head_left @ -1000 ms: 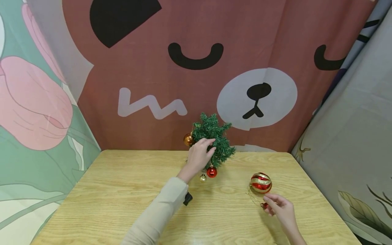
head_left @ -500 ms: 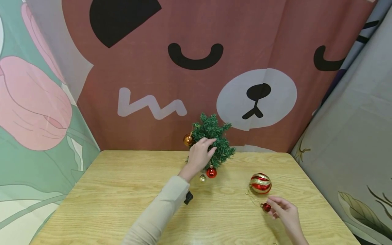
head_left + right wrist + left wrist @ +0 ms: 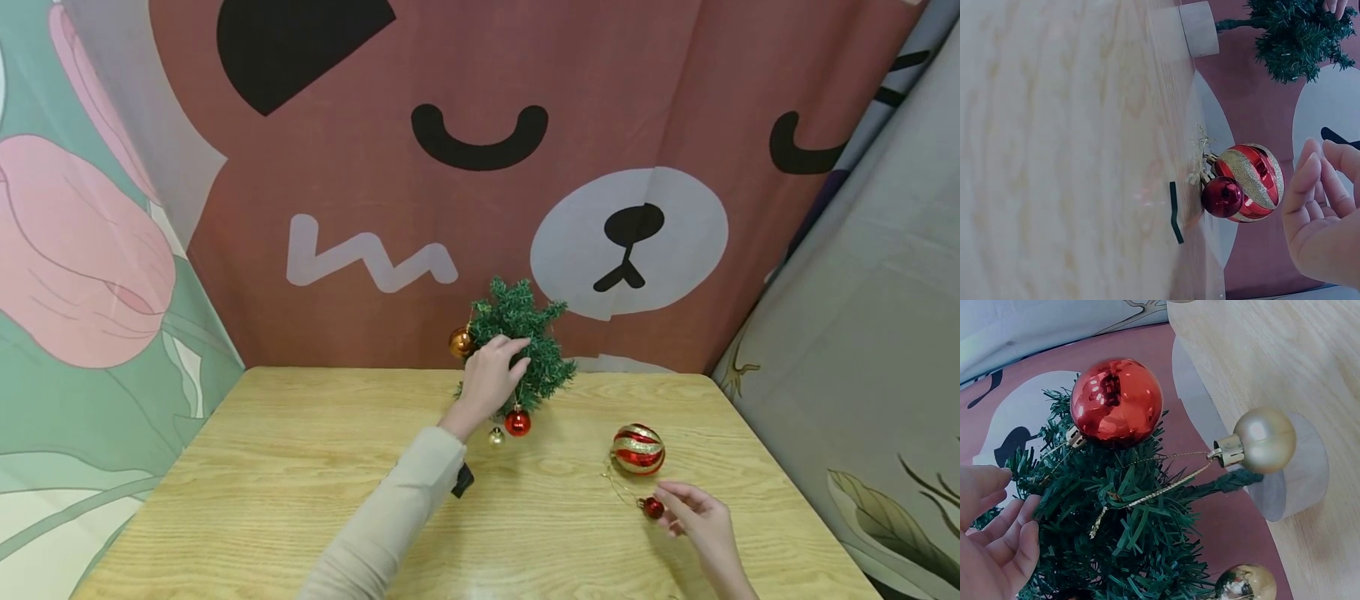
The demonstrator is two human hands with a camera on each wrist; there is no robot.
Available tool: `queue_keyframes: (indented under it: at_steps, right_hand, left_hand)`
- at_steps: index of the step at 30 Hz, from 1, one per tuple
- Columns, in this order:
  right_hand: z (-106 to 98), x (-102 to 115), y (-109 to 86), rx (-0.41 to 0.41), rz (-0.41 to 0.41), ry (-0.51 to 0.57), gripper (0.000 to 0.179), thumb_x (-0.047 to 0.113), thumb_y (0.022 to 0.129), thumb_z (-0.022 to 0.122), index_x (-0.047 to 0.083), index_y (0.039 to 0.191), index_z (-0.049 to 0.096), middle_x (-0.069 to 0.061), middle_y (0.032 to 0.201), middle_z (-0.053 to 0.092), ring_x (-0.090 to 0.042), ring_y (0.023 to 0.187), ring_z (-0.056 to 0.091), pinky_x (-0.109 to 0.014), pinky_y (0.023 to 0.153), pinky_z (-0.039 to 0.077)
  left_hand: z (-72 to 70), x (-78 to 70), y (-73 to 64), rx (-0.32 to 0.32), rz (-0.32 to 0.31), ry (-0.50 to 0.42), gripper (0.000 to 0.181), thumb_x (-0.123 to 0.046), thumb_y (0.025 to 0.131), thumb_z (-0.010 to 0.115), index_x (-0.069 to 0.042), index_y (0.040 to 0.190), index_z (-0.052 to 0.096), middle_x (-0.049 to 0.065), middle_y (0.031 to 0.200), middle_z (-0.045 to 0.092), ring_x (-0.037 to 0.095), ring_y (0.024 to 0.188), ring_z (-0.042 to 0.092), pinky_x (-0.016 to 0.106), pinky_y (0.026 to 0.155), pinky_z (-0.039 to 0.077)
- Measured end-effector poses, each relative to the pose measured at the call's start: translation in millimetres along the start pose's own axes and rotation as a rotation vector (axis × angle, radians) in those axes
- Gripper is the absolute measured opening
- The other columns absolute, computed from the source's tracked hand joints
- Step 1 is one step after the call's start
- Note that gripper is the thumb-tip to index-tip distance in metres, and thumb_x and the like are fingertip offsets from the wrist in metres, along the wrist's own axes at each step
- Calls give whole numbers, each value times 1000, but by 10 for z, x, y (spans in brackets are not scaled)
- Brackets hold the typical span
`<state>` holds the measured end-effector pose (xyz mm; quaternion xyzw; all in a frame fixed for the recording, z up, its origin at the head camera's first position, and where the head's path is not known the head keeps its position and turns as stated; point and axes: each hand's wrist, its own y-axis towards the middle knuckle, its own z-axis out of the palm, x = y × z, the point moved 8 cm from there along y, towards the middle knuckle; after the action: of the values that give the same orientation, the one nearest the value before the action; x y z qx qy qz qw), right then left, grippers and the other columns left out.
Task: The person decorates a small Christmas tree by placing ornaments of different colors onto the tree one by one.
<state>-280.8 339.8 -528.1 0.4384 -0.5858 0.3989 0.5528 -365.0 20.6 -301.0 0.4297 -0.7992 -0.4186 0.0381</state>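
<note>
A small green artificial Christmas tree [image 3: 517,333] stands at the table's back. My left hand [image 3: 491,375] lies against its front, loosely bent fingers among the branches. A shiny red ball [image 3: 1117,402], a matte gold ball [image 3: 1266,440] on a gold cord and an amber ball [image 3: 461,342] hang from the tree. My right hand [image 3: 697,517] hovers over the table with thumb and forefinger near each other, nothing visible between them. Just beside its fingertips a small dark red ball [image 3: 1222,196] lies on the table. Touching or nearly touching it is a larger red-and-gold striped ball [image 3: 1250,181].
The wooden table [image 3: 300,467] extends to the front and both sides. Partly behind the left sleeve lies a small black object [image 3: 462,481]. A short dark green strip [image 3: 1176,212] shows in the right wrist view. A printed curtain [image 3: 360,192] hangs behind the table.
My right hand has shifted slightly right, and more of the small dark red ball now shows. The left hand has barely moved at the tree.
</note>
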Motion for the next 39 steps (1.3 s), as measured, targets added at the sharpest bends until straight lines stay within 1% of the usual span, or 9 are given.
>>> queue_keyframes:
  at_steps: [5, 11, 14, 17, 19, 22, 24, 30, 39]
  right_hand:
    - [21, 102, -48, 35, -4, 4, 45, 24, 76, 74, -8, 105, 61, 1, 74, 68, -11, 53, 60, -22, 46, 49]
    - [123, 437, -232, 73, 14, -10, 9, 10, 82, 67, 15, 88, 71, 1, 74, 68, -11, 53, 58, -22, 46, 47]
    - [137, 500, -277, 59, 71, -28, 18, 5, 83, 64, 22, 82, 69, 1, 71, 66, -11, 52, 58, -21, 45, 46]
    - [122, 491, -283, 44, 134, -80, 14, 3, 83, 64, 16, 88, 67, 1, 70, 63, -12, 51, 58, -22, 46, 47]
    - [109, 465, -272, 53, 165, -115, 15, 2, 83, 64, 5, 98, 65, 0, 70, 61, -13, 52, 57, -22, 46, 47]
    - [106, 426, -262, 93, 197, -179, 35, 3, 83, 64, -10, 113, 54, 1, 73, 60, -13, 54, 57, -23, 47, 47]
    - [112, 398, -256, 132, 211, -216, 44, 4, 84, 62, -14, 121, 47, 2, 75, 61, -13, 55, 57, -24, 48, 47]
    - [142, 327, -223, 225, 225, -281, 58, 8, 84, 64, -17, 128, 35, -1, 80, 60, -14, 60, 58, -26, 50, 49]
    - [201, 250, -194, 283, 257, -289, 63, 10, 83, 66, -17, 128, 32, -3, 82, 59, -17, 64, 59, -28, 52, 50]
  left_hand:
    - [34, 2, 13, 19, -1, 3, 29, -18, 85, 67, -11, 113, 67, 6, 90, 65, 4, 38, 34, 16, 35, 24]
    - [79, 15, 15, 51, -12, 24, 29, -20, 85, 66, -13, 114, 67, 6, 90, 65, 4, 37, 32, 16, 35, 22]
    - [79, 13, 16, 55, -14, 26, 29, -19, 85, 66, -13, 113, 67, 6, 90, 65, 4, 36, 32, 16, 35, 22]
    - [79, 11, 17, 60, -17, 27, 28, -19, 85, 66, -13, 113, 67, 5, 89, 64, 4, 36, 32, 15, 35, 22]
    - [78, 7, 18, 63, -18, 26, 28, -19, 86, 66, -13, 113, 67, 6, 89, 64, 4, 36, 32, 16, 35, 22]
    - [76, 3, 17, 66, -20, 27, 28, -19, 86, 66, -13, 112, 67, 5, 88, 64, 4, 37, 32, 16, 35, 22]
    - [78, 4, 16, 68, -21, 30, 27, -19, 86, 66, -13, 112, 67, 5, 87, 64, 4, 37, 33, 16, 35, 23]
    - [85, 14, 11, 73, -25, 43, 27, -19, 86, 66, -14, 112, 68, 5, 87, 63, 4, 38, 34, 16, 35, 24]
    - [89, 21, 9, 85, -35, 31, 26, -19, 86, 65, -13, 112, 68, 5, 87, 63, 4, 38, 35, 16, 36, 24]
